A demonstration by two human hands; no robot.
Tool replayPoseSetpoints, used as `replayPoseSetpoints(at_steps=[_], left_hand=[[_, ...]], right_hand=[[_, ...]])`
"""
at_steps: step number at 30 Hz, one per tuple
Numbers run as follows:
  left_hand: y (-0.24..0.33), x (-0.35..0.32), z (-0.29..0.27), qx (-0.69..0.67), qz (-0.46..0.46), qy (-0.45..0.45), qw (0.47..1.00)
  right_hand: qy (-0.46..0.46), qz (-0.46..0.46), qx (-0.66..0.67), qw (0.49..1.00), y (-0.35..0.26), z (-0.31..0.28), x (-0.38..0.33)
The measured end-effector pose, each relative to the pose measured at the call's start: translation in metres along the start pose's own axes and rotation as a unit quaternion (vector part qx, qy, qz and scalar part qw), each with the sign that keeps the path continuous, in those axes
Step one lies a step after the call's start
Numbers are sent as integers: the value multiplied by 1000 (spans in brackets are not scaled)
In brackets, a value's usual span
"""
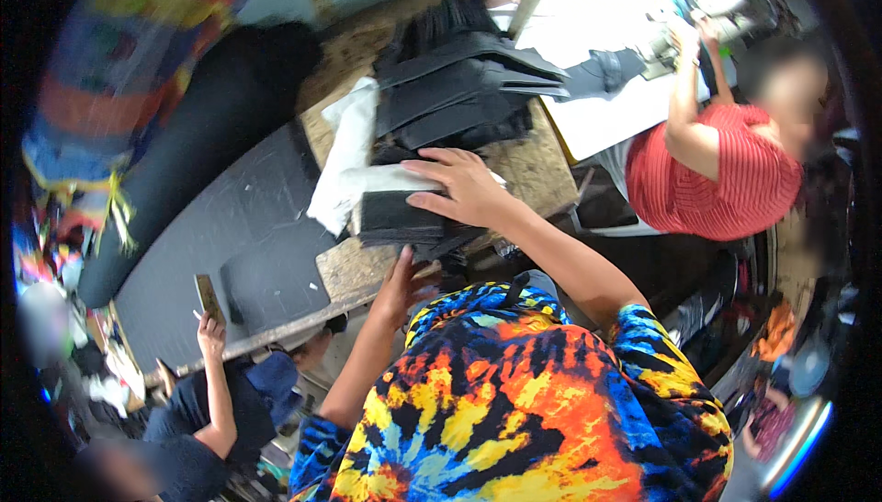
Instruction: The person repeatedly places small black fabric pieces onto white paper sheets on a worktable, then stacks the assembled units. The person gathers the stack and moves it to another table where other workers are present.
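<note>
A stack of black fabric pieces (401, 220) lies near the front edge of a wooden table (352, 269), with a white strip of cloth (381, 178) across its back part. My right hand (466, 191) rests on top of this stack and the strip, fingers spread. Just below the stack's front edge is my left hand (399, 287), its fingers stretched out and pointing up at the pieces; whether the fingertips touch them I cannot tell. Beyond, larger black fabric pieces (450, 89) are heaped in uneven layers. Crumpled white cloth (342, 157) lies to the left of both.
Left of me, a person in dark clothes holds a flat, narrow yellowish piece (208, 298) over a dark sheet (253, 217). A long black roll (216, 125) lies behind. At right, a person in a red striped top (721, 171) works at a sewing machine (712, 11) on a white table (588, 121).
</note>
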State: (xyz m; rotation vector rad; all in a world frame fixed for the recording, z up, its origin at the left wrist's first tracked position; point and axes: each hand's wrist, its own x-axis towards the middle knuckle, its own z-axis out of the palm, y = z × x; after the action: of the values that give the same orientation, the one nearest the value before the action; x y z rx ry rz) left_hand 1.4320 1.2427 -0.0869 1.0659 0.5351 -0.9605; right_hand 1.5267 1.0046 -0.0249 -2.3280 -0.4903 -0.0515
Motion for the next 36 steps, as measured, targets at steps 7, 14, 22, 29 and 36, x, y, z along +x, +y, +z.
replayPoseSetpoints(at_steps=[7,14,22,29,36], left_hand=[[33,-32,14,545,66,-162,820],[14,-35,107,444,62,-281,848],[-6,33,120,503,8,-269,822],[10,85,166,676,19,-305,671],[-18,81,234,760,16,-373,531]], right_hand=[[129,-11,60,990,-21,-45,-59],[179,141,83,970,-39,-106,-212],[191,305,189,914,-41,-109,-295],[237,473,101,842,-12,-126,-367],[255,617,30,744,-54,-104,-444]])
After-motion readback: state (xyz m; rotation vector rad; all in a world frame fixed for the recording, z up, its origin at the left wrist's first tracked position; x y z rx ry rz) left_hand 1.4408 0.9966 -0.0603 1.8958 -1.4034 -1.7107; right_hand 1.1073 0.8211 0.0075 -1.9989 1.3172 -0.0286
